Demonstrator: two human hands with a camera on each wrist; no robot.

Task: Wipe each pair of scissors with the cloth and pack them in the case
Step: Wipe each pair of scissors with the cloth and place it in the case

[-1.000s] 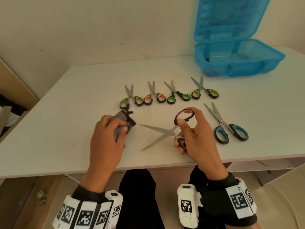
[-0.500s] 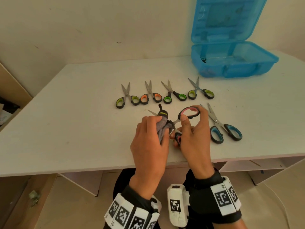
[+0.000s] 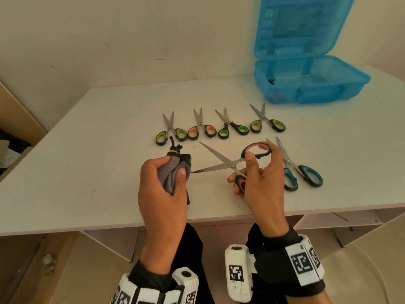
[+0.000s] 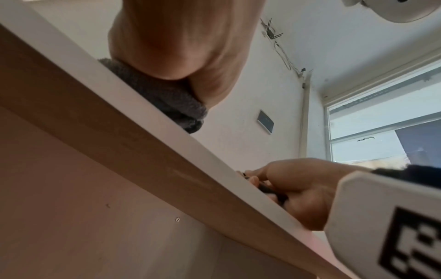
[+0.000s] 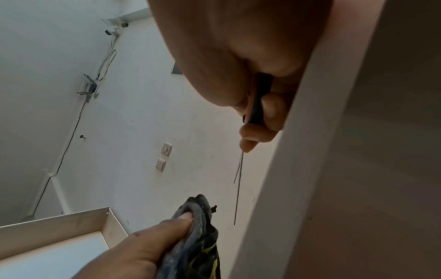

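Note:
My right hand (image 3: 258,170) grips the pink-handled scissors (image 3: 230,164) by both handle loops, blades spread wide and pointing left over the white table (image 3: 87,172). My left hand (image 3: 162,178) grips a bunched grey cloth (image 3: 173,170) at the tip of the lower blade. In the right wrist view the cloth (image 5: 195,226) sits just left of the thin blades (image 5: 238,188). The left wrist view shows the cloth (image 4: 162,98) under my palm at the table edge. Several small scissors (image 3: 221,126) lie in a row behind. A blue-handled pair (image 3: 300,172) lies right of my right hand.
An open blue plastic case (image 3: 311,84) stands at the back right corner, lid up against the wall, with a dark item inside at its left. The table's front edge (image 3: 197,220) runs just under my wrists. A wooden panel (image 3: 17,115) leans at the far left.
My left hand drew the cloth leftwards along the blade, from near the pivot out to the tip. The right hand kept its grip, and the blades now show spread wide.

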